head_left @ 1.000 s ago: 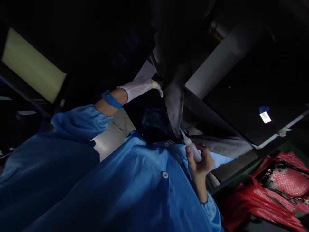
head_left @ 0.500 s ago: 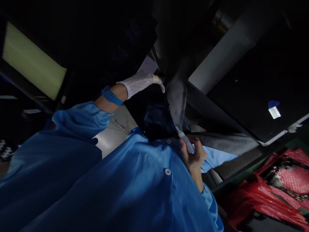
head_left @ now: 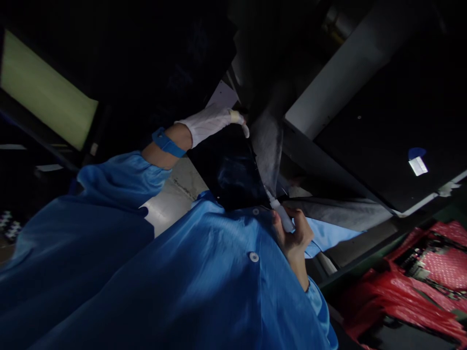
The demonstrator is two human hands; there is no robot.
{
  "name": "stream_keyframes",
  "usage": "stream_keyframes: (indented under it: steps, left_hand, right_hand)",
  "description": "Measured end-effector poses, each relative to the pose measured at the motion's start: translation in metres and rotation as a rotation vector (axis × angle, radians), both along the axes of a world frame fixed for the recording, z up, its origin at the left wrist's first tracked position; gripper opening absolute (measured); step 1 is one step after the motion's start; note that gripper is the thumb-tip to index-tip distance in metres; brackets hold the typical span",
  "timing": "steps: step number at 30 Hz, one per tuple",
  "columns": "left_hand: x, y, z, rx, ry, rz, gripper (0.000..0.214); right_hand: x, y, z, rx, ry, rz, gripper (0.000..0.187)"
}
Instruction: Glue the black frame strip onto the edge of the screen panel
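Note:
My left hand [head_left: 213, 123], in a white glove with a blue wrist strap [head_left: 168, 143], grips the far top edge of a glossy black panel [head_left: 228, 170] that leans against my blue coat. My right hand [head_left: 294, 238], bare, is shut on a small white squeeze bottle [head_left: 283, 217]. The bottle's thin nozzle touches the panel's lower right edge. A grey cloth [head_left: 268, 148] lies just to the right of the panel.
A large dark flat panel [head_left: 383, 146] with a small white and blue label [head_left: 418, 164] lies at the right. Red bubble-wrap bags [head_left: 419, 287] are piled at the lower right. A pale green surface [head_left: 44, 99] shows at the upper left. The scene is dim.
My right hand has brought the bottle up and to the left, so its nozzle now meets the panel's lower right edge. My left hand has kept its hold on the panel's top.

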State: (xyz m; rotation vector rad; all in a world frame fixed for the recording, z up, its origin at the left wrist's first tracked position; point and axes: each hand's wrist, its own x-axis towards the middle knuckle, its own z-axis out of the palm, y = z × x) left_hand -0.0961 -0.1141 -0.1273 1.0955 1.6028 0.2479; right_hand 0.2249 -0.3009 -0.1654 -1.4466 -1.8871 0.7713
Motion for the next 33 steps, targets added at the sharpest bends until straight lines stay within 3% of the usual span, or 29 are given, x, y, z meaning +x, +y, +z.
stream_keyframes:
  steps: [25,33]
  left_hand:
    - [-0.001,0.001,-0.002,-0.017,-0.006,0.029,0.029]
    - [-0.001,0.002,-0.004,-0.066,0.012,0.047,0.03]
  right_hand:
    - [0.003,-0.008,0.002,0.053,-0.042,0.016,0.007]
    - [0.009,-0.017,0.001,-0.021,-0.086,-0.01,0.011]
